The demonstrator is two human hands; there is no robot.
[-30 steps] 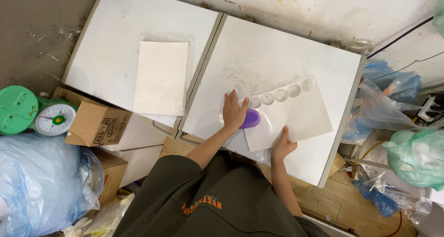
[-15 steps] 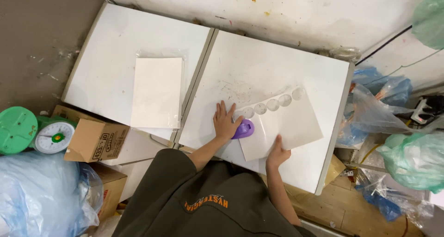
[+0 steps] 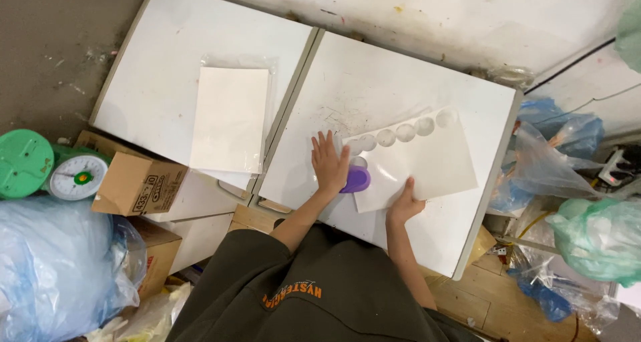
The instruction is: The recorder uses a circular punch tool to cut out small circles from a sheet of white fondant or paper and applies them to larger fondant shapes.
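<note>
Left hand (image 3: pixel 329 163) flat, fingers spread, pressing purple punch (image 3: pixel 356 179) at sheet's (image 3: pixel 427 158) left edge. Right hand (image 3: pixel 404 207) pinches sheet's lower edge. Sheet lies on desk (image 3: pixel 374 82).

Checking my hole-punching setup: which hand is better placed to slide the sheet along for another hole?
Right. The right hand already grips the sheet at its near edge, while the left hand lies flat on the purple punch.

White paper sheet (image 3: pixel 427 158) with a row of round holes along its edge, purple punch (image 3: pixel 356 179) at its corner
</note>
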